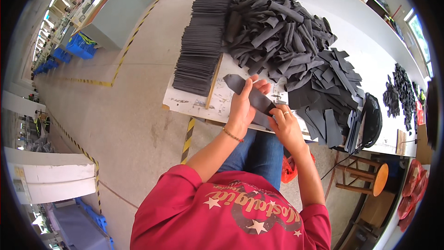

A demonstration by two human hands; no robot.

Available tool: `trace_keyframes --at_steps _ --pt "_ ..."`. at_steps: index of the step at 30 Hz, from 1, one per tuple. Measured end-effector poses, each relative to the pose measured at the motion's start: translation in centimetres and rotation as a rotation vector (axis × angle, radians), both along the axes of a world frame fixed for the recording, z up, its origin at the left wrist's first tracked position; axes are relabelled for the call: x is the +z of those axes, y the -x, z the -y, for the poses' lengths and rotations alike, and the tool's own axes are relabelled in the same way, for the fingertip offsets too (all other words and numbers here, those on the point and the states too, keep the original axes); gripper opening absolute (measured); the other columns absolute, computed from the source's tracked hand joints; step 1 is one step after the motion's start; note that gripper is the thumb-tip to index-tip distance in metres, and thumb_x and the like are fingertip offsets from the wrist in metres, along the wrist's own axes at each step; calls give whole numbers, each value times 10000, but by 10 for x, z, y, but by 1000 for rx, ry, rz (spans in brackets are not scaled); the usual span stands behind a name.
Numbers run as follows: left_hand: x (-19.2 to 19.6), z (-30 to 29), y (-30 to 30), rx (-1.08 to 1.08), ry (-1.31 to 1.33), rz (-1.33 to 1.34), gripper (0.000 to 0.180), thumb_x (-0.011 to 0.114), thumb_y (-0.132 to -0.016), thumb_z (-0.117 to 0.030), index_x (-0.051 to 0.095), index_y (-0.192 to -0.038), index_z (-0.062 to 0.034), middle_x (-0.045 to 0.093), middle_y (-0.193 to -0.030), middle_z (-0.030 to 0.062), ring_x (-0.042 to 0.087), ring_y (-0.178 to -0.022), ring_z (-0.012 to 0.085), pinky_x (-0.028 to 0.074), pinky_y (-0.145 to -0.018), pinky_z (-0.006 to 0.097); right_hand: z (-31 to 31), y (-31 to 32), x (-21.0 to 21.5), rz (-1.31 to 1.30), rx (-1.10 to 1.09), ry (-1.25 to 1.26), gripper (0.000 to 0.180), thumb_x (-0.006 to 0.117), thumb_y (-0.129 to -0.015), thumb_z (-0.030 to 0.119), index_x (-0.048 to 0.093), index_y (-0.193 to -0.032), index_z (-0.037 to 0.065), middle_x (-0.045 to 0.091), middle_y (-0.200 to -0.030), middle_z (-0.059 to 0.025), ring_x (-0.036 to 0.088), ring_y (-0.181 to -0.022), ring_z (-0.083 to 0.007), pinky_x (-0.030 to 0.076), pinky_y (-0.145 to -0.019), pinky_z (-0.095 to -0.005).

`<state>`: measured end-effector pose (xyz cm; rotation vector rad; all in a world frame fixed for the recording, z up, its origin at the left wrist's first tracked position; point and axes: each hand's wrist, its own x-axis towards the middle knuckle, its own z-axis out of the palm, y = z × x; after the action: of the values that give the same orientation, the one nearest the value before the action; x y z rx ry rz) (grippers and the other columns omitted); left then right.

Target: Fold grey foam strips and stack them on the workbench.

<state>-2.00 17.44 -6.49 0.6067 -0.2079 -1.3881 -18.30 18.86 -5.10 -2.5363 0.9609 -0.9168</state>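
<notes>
A dark grey strip of flat, flexible material (260, 100), with a tapered far end, stretches between my hands above the table's front edge. My left hand (241, 109) is closed around its middle, thumb on top and fingers behind. At the near end my right hand (287, 127) pinches the strip between thumb and fingers. Part of another dark piece (262, 120) shows below the strip; what supports it is hidden. Just beyond my hands lies a big heap of curled dark strips (282, 34). Flatter pieces (330, 85) spread to its right.
A long, tightly packed row of dark pieces (199, 46) lines the white table's (185, 102) left side, beside a wooden strip (213, 81). A black bag (371, 119) sits at right. A wooden stool (380, 178) stands below. Blue crates (81, 46) stand far left.
</notes>
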Motion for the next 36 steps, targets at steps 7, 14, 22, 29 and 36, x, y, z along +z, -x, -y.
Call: trace_keyframes --at_steps 7,14,22,29,36 --pt "-4 -5 21 -9 81 -66 336 533 -999 -285 573 -1130 22 665 -993 133 650 -964 279 507 -939 392 9 -8 6 116 72 69 217 678 -778 -46 541 -937 10 566 -936 -136 588 -825 -329 512 -675 -403" --pt "-8 -7 23 -2 62 -55 364 515 -1008 -301 559 -1169 22 667 -1024 135 648 -991 277 501 -947 387 10 -6 -1 117 70 32 222 678 -775 -44 538 -938 12 567 -925 -137 586 -816 -332 505 -670 -408" --pt "-8 -8 25 4 80 -39 388 496 -1016 -299 526 -1230 23 663 -1048 148 642 -1018 287 492 -961 395 10 -7 -7 139 49 -1 209 674 -777 -41 543 -931 13 570 -931 -140 586 -822 -338 505 -688 -411" --pt "-3 -6 18 -26 106 -44 429 453 -1027 -314 489 -1282 29 637 -1137 178 600 -1133 310 455 -1039 431 0 -20 -1 462 -159 -452 151 698 -833 48 580 -894 -23 584 -940 -101 587 -818 -232 492 -735 -332" --pt "4 -1 10 -77 205 49 464 460 -1018 -341 481 -1312 18 617 -1217 191 560 -1199 316 424 -1073 451 -13 -27 -3 1111 -390 -943 135 666 -917 120 602 -896 4 569 -894 1 527 -781 -81 449 -719 -229"
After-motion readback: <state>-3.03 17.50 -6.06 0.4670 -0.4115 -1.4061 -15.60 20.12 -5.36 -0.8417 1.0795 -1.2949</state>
